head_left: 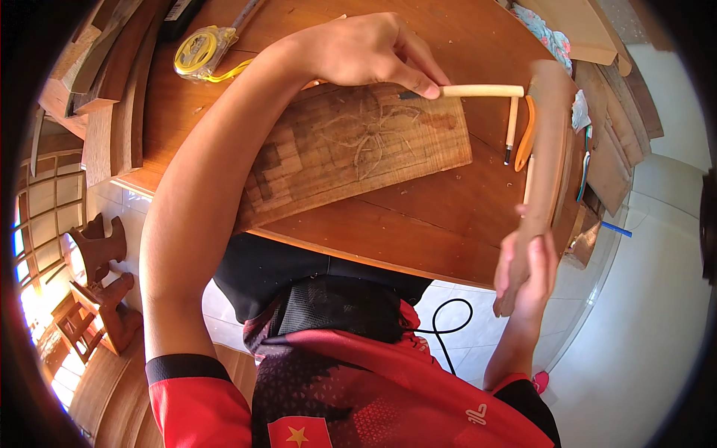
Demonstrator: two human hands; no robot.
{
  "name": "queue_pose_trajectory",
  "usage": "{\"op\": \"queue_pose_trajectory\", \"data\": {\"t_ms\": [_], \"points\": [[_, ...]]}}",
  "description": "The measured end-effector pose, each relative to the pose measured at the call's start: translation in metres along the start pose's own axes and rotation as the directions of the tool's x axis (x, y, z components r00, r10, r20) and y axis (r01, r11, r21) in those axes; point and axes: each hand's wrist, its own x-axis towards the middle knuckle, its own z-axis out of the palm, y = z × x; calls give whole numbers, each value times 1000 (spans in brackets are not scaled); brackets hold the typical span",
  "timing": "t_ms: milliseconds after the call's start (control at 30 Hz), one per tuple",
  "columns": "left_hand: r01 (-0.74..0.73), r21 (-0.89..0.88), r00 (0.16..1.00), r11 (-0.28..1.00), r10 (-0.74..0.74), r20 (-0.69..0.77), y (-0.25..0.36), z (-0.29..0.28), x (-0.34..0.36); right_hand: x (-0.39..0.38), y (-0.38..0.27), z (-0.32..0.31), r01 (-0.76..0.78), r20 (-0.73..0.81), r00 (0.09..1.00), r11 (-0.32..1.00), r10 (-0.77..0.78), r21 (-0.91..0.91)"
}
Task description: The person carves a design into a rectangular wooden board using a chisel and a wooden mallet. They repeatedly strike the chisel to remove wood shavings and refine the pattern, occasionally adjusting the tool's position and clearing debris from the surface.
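Note:
My left hand (385, 60) pinches a carving chisel (482, 90) by its pale wooden handle, its dark tip over a wooden board (314, 164) marked with a flower outline. My right hand (526, 265) grips a long flat wooden bar (547, 127), raised along the table's right side and blurred at its top. Beside the bar lie a second wooden-handled tool (511, 123) with a dark tip and an orange curved tool (524, 145).
The brown table (388, 224) holds a yellow tape measure (196, 52) and a floral cloth (545, 30). Wood planks are stacked at left (108, 89) and right (612, 134). Wooden furniture (97, 313) stands at lower left, and a black cable (444, 321) hangs below the table.

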Motion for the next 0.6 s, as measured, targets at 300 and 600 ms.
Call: {"op": "queue_pose_trajectory", "data": {"t_ms": [300, 600], "points": [[3, -2, 1000, 1000, -3, 10, 4, -4, -3, -2, 4, 4, -42, 25, 999, 999, 43, -28], [22, 28, 999, 999, -23, 23, 19, -9, -6, -1, 4, 4, 31, -51, 998, 997, -28, 72]]}}
